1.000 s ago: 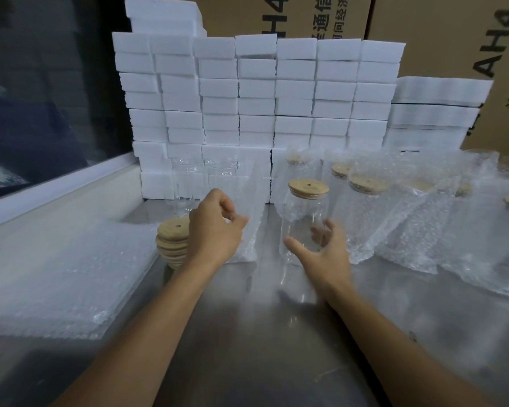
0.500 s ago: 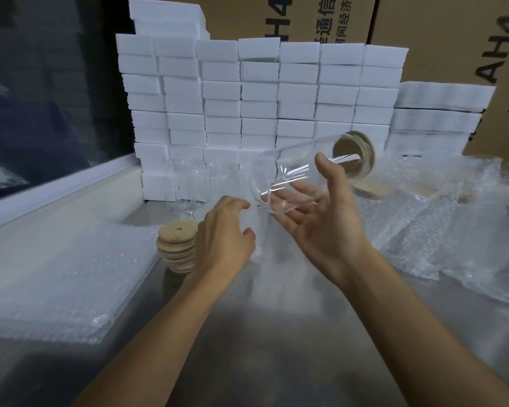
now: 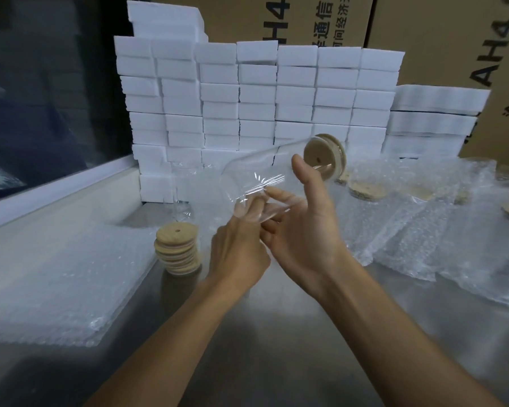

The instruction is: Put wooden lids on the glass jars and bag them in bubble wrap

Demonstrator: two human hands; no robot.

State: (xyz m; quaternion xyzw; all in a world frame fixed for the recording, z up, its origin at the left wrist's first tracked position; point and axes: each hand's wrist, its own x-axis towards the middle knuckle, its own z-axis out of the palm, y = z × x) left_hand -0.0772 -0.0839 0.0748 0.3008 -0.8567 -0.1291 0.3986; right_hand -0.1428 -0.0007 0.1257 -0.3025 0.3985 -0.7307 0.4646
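Fingers (image 3: 279,198) of my right hand (image 3: 303,239) now cradle the lidded jar (image 3: 265,177), lifted off the table (image 3: 276,333) and tipped sideways; my left hand (image 3: 238,254), fingers curled beneath its base, comes to bag it.

Behind the work area we see a wall of white foam blocks (image 3: 259,104) in neat columns, a lower stack of flat white pieces (image 3: 435,121) to its right. Brown cardboard cartons (image 3: 441,30) with dark print stand behind. Grey steel tabletop (image 3: 276,348); dark window (image 3: 41,83) at left.
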